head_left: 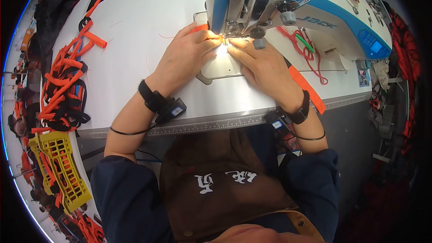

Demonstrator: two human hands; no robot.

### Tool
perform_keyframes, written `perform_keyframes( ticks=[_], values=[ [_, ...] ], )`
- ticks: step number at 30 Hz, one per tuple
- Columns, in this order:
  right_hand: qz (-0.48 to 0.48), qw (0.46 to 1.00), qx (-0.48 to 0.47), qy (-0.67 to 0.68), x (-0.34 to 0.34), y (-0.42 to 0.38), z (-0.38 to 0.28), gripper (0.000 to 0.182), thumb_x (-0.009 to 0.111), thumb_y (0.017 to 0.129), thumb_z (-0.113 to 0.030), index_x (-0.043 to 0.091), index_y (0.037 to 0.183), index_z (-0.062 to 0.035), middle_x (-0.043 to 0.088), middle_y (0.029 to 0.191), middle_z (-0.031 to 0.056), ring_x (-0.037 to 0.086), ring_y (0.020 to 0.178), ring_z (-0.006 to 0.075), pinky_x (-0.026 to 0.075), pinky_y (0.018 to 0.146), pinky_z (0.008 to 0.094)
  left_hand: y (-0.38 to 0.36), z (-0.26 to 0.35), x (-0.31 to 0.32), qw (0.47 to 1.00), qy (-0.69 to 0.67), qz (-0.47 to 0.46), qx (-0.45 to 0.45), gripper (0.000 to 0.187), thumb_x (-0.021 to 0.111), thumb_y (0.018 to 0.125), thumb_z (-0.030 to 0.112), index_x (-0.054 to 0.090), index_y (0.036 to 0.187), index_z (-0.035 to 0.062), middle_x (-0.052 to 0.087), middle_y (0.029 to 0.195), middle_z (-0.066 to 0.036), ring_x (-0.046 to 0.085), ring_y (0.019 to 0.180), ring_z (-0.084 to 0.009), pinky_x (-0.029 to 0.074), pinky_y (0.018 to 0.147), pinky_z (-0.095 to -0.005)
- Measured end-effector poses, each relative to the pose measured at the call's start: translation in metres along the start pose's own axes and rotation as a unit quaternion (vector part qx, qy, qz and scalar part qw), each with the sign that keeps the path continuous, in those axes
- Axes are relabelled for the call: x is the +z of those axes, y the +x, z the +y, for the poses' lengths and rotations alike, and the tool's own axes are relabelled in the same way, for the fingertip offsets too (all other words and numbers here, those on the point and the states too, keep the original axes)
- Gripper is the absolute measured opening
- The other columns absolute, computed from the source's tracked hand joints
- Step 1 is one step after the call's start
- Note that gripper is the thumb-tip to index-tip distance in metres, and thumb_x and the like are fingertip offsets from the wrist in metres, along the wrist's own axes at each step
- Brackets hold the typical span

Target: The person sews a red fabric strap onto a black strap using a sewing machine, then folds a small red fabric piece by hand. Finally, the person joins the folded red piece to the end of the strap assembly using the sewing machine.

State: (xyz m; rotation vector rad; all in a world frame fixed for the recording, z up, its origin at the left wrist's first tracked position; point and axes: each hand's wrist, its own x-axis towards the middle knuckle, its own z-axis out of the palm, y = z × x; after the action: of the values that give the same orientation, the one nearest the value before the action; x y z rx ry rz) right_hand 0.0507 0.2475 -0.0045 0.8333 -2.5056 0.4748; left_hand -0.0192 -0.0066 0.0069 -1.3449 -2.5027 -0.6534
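Observation:
Both hands meet under the lit needle area of a blue and white sewing machine [315, 11]. My left hand [186, 54] has its fingers pressed together on an orange strip [199, 29] left of the needle. From the right, my right hand [261, 63] reaches in, fingers closed near the needle on the same bright spot. An orange strip [308, 87] with a dark edge runs out from under my right hand to the table's front edge. Glare hides the exact fingertip contact. The metal needle plate [220, 68] lies below the fingers.
A pile of orange and black strips [63, 81] lies at the table's left. Below it stands a yellow basket [63, 171] with orange pieces. Red cord [310, 56] and a green-handled tool [305, 41] lie behind my right hand. A ruler strip [216, 123] edges the table.

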Motion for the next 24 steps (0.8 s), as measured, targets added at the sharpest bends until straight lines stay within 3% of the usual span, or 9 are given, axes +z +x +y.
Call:
perform_keyframes(
  ticks=[1, 16, 19, 24],
  values=[
    [0.0, 1.0, 0.002, 0.001, -0.0002, -0.0002, -0.0002, 0.036, 0.076, 0.085, -0.006, 0.077, 0.121, -0.0088, 0.073, 0.09, 0.0048, 0.062, 0.096, 0.031, 0.056, 0.082, 0.0408, 0.0002, -0.0004, 0.0007, 1.0, 0.002, 0.009, 0.007, 0.024, 0.075, 0.097, 0.017, 0.078, 0.119, 0.0068, 0.073, 0.118, -0.005, 0.067, 0.119, -0.0274, 0.043, 0.124, -0.045],
    [0.008, 1.0, -0.001, -0.002, -0.001, 0.0004, -0.0015, 0.037, 0.076, 0.085, -0.007, 0.078, 0.122, -0.0089, 0.074, 0.093, 0.0032, 0.062, 0.097, 0.0297, 0.057, 0.083, 0.0397, -0.0003, -0.001, 0.0008, 1.0, 0.0, 0.005, -0.001, 0.026, 0.076, 0.096, 0.017, 0.078, 0.12, 0.0068, 0.072, 0.117, -0.006, 0.065, 0.123, -0.0307, 0.045, 0.121, -0.0444],
    [0.005, 1.0, -0.001, -0.001, -0.0006, 0.0003, -0.0006, 0.037, 0.076, 0.085, -0.007, 0.078, 0.122, -0.0087, 0.074, 0.093, 0.0031, 0.062, 0.097, 0.0297, 0.057, 0.083, 0.0398, 0.0011, 0.0003, -0.0022, 1.0, -0.012, -0.012, -0.007, 0.036, 0.075, 0.099, 0.024, 0.078, 0.129, 0.0042, 0.072, 0.113, -0.012, 0.068, 0.114, -0.0318, 0.039, 0.128, -0.0474],
    [0.0, 1.0, -0.003, -0.01, -0.0006, -0.0002, -0.0004, 0.038, 0.077, 0.085, -0.007, 0.077, 0.124, -0.0083, 0.074, 0.094, 0.0035, 0.062, 0.098, 0.0299, 0.057, 0.084, 0.0402, 0.0013, -0.0002, -0.0025, 1.0, -0.015, -0.015, -0.007, 0.036, 0.075, 0.1, 0.024, 0.078, 0.13, 0.0048, 0.072, 0.113, -0.012, 0.068, 0.114, -0.0317, 0.039, 0.128, -0.0474]
  ],
)
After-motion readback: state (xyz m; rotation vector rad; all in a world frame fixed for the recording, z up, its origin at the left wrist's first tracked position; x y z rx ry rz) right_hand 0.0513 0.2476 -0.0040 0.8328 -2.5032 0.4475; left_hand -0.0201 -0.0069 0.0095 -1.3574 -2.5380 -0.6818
